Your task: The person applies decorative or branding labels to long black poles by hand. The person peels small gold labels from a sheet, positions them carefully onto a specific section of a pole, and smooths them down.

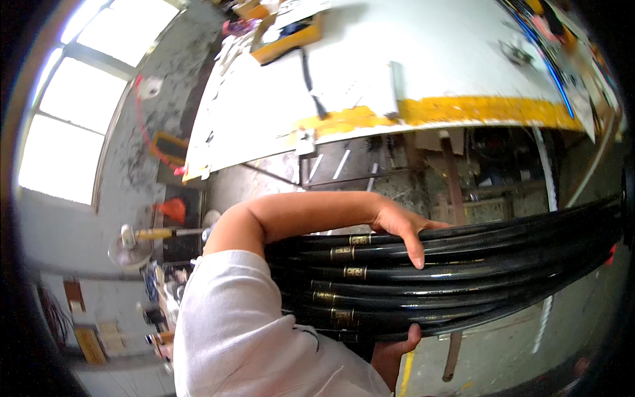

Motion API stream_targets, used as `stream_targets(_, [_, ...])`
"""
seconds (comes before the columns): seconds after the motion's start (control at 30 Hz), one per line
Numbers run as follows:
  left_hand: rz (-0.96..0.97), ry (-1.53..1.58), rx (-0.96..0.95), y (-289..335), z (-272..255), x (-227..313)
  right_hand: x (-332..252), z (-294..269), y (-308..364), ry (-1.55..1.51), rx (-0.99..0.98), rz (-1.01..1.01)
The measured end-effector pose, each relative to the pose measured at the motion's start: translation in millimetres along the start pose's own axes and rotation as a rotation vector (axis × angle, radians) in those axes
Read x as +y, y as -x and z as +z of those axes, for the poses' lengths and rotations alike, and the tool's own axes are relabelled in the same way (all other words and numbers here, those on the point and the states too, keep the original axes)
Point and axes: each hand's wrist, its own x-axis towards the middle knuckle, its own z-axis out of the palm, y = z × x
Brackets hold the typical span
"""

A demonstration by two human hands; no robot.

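A thick bundle of long, glossy black rods or tubes (463,278) with small gold bands lies across my front, reaching toward the right rim. From a white sleeve, my left arm bends over its far side. My left hand (403,228) wraps the top of the bundle, thumb pointing down across the rods. Under the near side, my right hand (397,347) grips the bundle from below; only its thumb and part of the palm show, the other fingers hidden beneath. The bundle's left end disappears behind my sleeve.
Ahead stands a white table (436,59) with a yellow front edge (489,109). A yellow box (291,40), a black strip (307,79) and blue rods (552,73) lie on it. A fan (129,248) and an orange funnel-shaped thing (172,210) are at left, near the window wall.
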Motion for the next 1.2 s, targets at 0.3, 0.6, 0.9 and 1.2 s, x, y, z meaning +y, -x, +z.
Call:
stream_targets(0.3, [0.163,-0.197,0.184,146.4,73.0,52.3,-14.1,136.4,63.8,0.030,-0.385,-0.051])
stream_targets(0.6, [0.163,-0.126,0.423,294.7,-51.0,63.7,62.9,253.8,-54.1,0.134,-0.388,0.076])
stream_targets(0.9, [0.088,-0.245,0.529,421.9,-230.2,124.8,158.7,414.5,-192.6,0.023,-0.283,0.094])
stream_targets(1.2, [-0.167,-0.374,0.452,492.5,-381.3,155.8,273.1,464.8,-319.6,-0.056,-0.198,0.175])
